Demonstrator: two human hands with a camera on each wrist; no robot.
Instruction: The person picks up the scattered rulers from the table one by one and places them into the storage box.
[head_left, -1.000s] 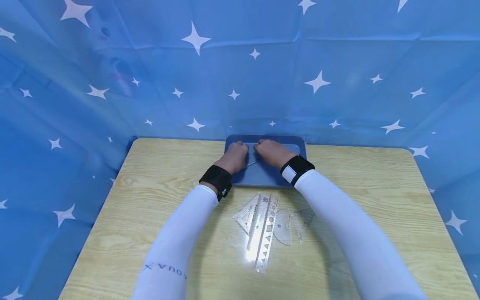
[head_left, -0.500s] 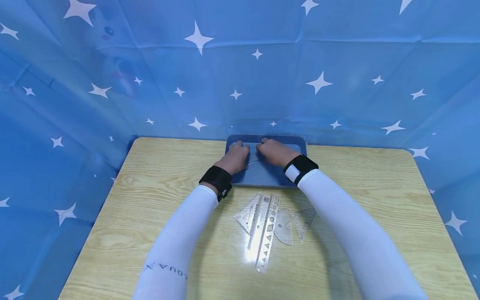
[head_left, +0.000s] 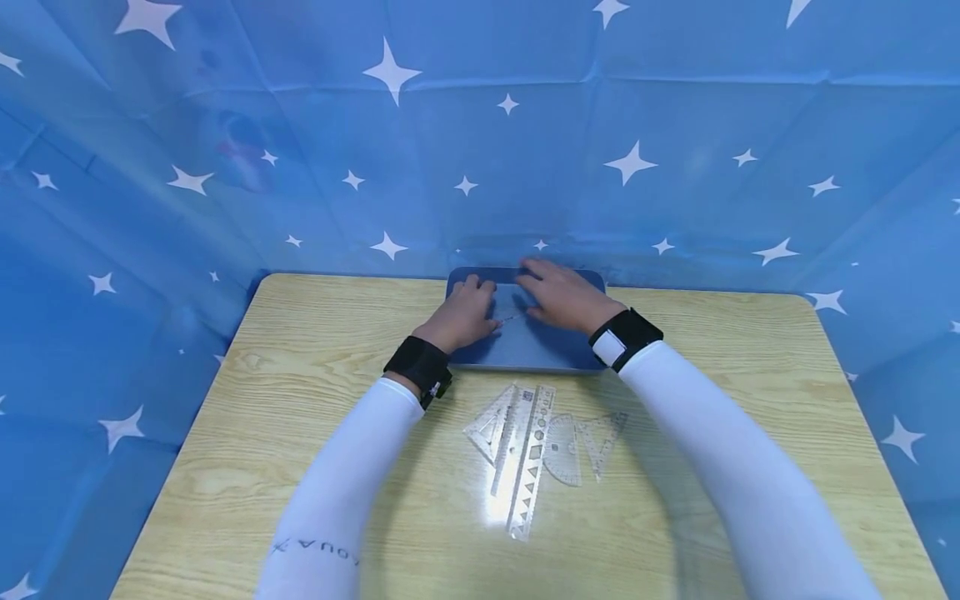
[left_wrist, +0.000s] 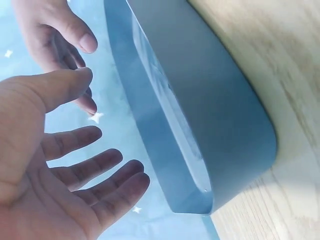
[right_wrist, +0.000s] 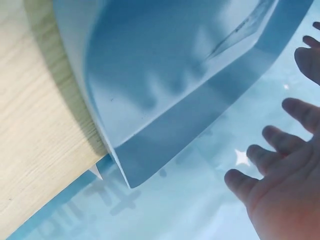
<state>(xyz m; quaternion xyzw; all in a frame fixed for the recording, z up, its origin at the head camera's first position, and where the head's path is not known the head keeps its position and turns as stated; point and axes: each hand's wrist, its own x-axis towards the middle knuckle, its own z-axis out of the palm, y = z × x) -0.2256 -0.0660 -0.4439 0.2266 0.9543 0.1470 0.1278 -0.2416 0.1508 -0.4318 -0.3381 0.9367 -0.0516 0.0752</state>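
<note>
head view: starry blue cloth (head_left: pixel 420 167) stands behind a wooden table (head_left: pixel 247 467); clear rulers (head_left: pixel 534 467) lie before a blue tray (head_left: pixel 536 354) holding a clear piece (head_left: pixel 512 318). left hand (head_left: pixel 460 314) and right hand (head_left: pixel 561 296) hover above, gripping nothing.

left wrist: fingers spread, thumb apart.

right wrist: fingers spread; the clear piece lies on the tray floor.

- Here on the left sleeve (head_left: pixel 347 492): an X, then what looks like A, U, Q, curving out of sight!
- Ruler (head_left: pixel 532 465): fine markings, too small to read.
- Cloth (right_wrist: pixel 172 200): faint characters, too blurred.
</note>
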